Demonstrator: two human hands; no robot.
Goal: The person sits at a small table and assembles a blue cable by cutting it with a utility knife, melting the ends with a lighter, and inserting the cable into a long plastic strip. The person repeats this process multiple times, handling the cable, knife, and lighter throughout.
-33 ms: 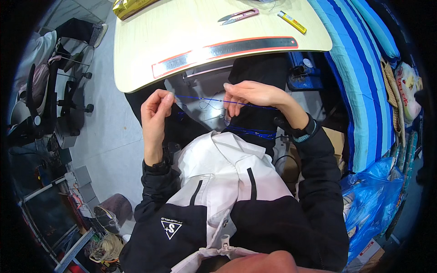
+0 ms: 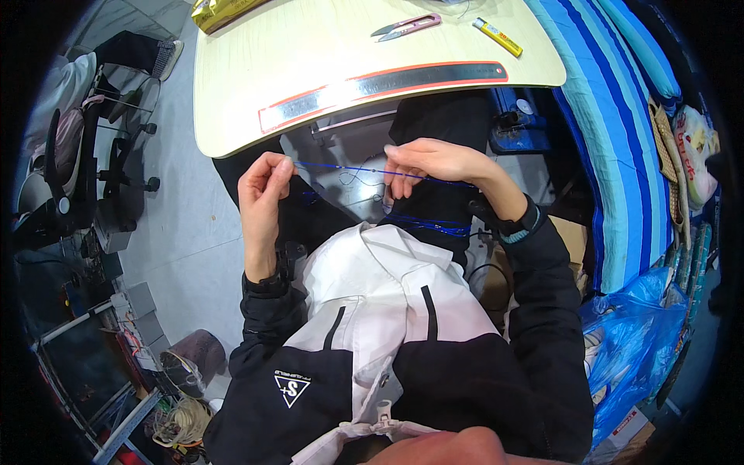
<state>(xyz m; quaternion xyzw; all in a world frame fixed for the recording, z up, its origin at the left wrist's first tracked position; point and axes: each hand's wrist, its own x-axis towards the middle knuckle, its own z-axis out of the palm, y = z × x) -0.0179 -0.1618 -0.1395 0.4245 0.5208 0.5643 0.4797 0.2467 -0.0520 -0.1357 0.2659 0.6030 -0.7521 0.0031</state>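
Note:
My left hand [image 2: 264, 194] is closed, thumb against bent forefinger, pinching a thin blue cord [image 2: 329, 166]. From there the cord stretches to the right, carrying a few tiny bead-like bits. It crosses the fingers of my right hand [image 2: 438, 161], which is loosely spread with its thumb side up and its other fingers hanging below the cord. A thin loop of thread dangles between the hands. Over my dark trouser leg lies a bundle of more blue cord [image 2: 434, 226]. Where the taut cord ends past my right wrist is hard to make out.
On the pale table [image 2: 310, 46] ahead are a red-edged metal ruler [image 2: 387, 81], pink-handled thread snips [image 2: 407, 29], a yellow lighter [image 2: 497, 37] and a golden packet [image 2: 221, 14]. Blue striped cloth [image 2: 620, 155] and a blue plastic bag [image 2: 635, 333] are at the right. A bin [image 2: 194, 358] stands lower left.
My left hand has shifted very slightly left with the pinched cord. My right hand has edged slightly to the right; the cord still runs across its fingers.

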